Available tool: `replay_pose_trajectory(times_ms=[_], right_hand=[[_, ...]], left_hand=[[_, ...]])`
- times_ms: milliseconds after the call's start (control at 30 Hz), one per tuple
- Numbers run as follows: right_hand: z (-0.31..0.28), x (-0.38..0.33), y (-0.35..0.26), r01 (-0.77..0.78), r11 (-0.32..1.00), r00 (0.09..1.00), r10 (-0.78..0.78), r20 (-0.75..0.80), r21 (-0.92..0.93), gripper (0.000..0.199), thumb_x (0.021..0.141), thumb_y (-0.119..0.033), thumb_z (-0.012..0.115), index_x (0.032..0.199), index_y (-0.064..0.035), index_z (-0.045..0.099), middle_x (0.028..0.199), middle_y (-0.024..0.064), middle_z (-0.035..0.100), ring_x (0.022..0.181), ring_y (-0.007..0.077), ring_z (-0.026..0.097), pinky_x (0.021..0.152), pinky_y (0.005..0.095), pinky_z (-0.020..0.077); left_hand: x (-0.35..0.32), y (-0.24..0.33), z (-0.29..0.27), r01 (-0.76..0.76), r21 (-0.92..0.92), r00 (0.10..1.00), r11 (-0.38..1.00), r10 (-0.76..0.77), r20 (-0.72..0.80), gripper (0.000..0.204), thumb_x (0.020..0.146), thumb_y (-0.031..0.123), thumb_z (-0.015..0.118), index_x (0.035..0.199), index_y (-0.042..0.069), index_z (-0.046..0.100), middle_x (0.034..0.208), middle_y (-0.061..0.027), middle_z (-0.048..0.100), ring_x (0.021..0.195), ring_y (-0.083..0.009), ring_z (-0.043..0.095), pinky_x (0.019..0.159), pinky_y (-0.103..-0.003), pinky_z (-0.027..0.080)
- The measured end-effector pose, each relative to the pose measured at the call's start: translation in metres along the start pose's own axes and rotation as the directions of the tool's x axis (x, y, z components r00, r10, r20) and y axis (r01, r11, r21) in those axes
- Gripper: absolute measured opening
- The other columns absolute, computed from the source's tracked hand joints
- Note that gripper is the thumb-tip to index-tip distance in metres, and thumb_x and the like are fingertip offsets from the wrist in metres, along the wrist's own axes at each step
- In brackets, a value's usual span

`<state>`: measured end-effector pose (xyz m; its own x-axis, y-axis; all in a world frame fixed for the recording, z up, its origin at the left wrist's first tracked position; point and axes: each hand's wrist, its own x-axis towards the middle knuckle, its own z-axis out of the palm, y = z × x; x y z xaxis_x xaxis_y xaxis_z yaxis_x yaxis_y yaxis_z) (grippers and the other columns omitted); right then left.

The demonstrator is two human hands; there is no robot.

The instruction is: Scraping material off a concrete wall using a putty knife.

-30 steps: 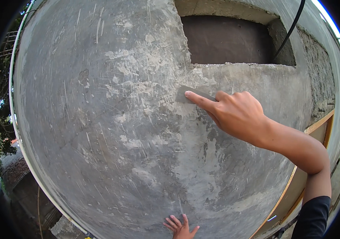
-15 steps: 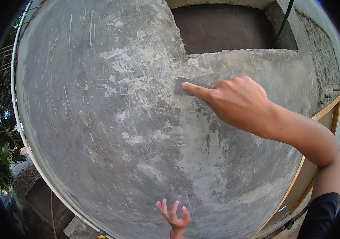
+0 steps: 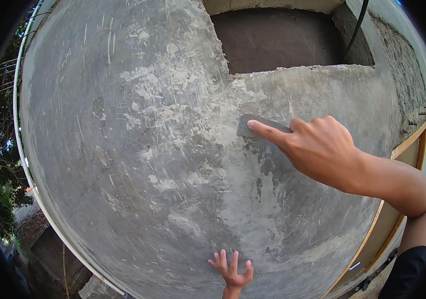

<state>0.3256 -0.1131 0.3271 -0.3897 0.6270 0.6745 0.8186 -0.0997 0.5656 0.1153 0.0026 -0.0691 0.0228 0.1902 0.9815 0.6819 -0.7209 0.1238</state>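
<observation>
My right hand holds a flat grey trowel blade against a grey plastered wall, with the forefinger stretched along the blade. The blade lies just below a dark rectangular recess in the wall. My left hand rests flat on the wall near the bottom, fingers spread, holding nothing. The plaster shows lighter patches and scrape marks around the blade.
A black cable hangs down at the recess's right side. A wooden frame runs along the wall's right edge. Trees and a roof show past the wall's left edge, far below.
My right hand and the trowel blade have stayed under the recess, shifting slightly. My left hand has come up from the lower edge and spread flat on the wall.
</observation>
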Motion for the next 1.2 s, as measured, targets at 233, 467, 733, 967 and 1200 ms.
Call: replay_pose_trajectory(times_ms=[233, 467, 733, 967, 1200], right_hand=[[0.01, 0.042, -0.011, 0.101, 0.984, 0.965, -0.062, -0.254, 0.145, 0.062, 0.092, -0.004, 0.056, 0.15, -0.0213, 0.048, 0.057, 0.005, 0.061, 0.044, 0.0127, 0.056, 0.037, 0.0294, 0.0408], [0.01, 0.011, 0.004, -0.002, 1.0, 0.997, 0.004, -0.081, 0.021, 0.06, 0.092, -0.004, 0.057, 0.148, -0.0244, 0.051, 0.057, 0.0046, 0.061, 0.043, 0.014, 0.055, 0.039, 0.0292, 0.0423], [-0.016, 0.014, 0.011, 0.036, 0.997, 0.999, -0.038, -0.039, -0.072, 0.056, 0.095, -0.003, 0.055, 0.147, -0.023, 0.052, 0.062, 0.0041, 0.065, 0.051, 0.014, 0.061, 0.041, 0.0289, 0.0445], [-0.018, 0.017, 0.018, 0.07, 0.992, 0.991, -0.08, -0.107, -0.101, 0.053, 0.096, -0.003, 0.055, 0.145, -0.0225, 0.055, 0.063, 0.0053, 0.066, 0.05, 0.0126, 0.06, 0.04, 0.0268, 0.043], [-0.003, 0.026, 0.023, 0.112, 0.989, 0.991, -0.119, -0.069, -0.095, 0.054, 0.096, -0.002, 0.054, 0.145, -0.0233, 0.054, 0.063, 0.0067, 0.066, 0.052, 0.0132, 0.063, 0.04, 0.0274, 0.045]], left_hand=[[-0.007, -0.007, 0.002, -0.038, 0.071, 0.999, 0.997, 0.036, 0.021, 0.063, 0.084, 0.032, 0.066, 0.139, 0.004, 0.054, 0.158, -0.0254, 0.03, 0.151, -0.0467, 0.015, 0.119, -0.065, 0.003], [-0.042, 0.013, -0.032, 0.227, -0.049, 0.954, 0.973, -0.212, 0.212, 0.067, 0.081, 0.025, 0.073, 0.144, 0.008, 0.053, 0.159, -0.0271, 0.029, 0.15, -0.049, 0.017, 0.118, -0.065, 0.014], [-0.083, 0.085, -0.019, 0.385, -0.057, 0.863, 0.921, -0.337, 0.378, 0.08, 0.082, 0.025, 0.074, 0.151, 0.006, 0.04, 0.159, -0.0367, 0.014, 0.146, -0.0589, 0.014, 0.112, -0.071, 0.017], [-0.088, 0.09, -0.013, 0.418, -0.023, 0.835, 0.908, -0.375, 0.402, 0.082, 0.082, 0.025, 0.075, 0.152, 0.004, 0.038, 0.158, -0.0377, 0.014, 0.145, -0.0592, 0.016, 0.112, -0.071, 0.018], [-0.096, 0.108, -0.011, 0.534, 0.066, 0.686, 0.843, -0.478, 0.549, 0.09, 0.085, 0.035, 0.072, 0.157, 0.005, 0.027, 0.159, -0.0387, 0.006, 0.145, -0.0611, 0.012, 0.109, -0.075, 0.016]])
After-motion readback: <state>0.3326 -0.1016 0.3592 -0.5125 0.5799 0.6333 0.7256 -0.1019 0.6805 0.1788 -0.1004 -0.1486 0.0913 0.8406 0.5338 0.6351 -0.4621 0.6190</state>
